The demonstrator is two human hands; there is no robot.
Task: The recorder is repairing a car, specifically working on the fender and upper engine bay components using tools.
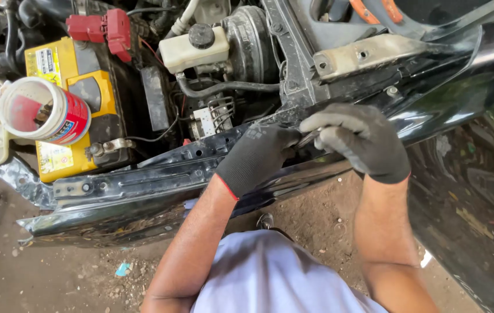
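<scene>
- Dirt floor [85, 272] at bottom of frame; open engine bay above, yellow battery [64, 110] and white tub [41, 110] at upper left.
- Left hand [255, 159], gloved, fingers curled shut on a small metal tool [306, 138] at the black body rail [160, 174], frame centre.
- Right hand [363, 142], gloved, closed over the same tool.
- Judgement: work on the rail in progress; tool not yet withdrawn.

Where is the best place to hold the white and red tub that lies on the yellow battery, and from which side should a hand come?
Probably around the round wall of the tub, coming from above. It lies on its side on the battery, open mouth facing the camera with something inside, so fingers across the body seem safer than pinching the rim.
</scene>
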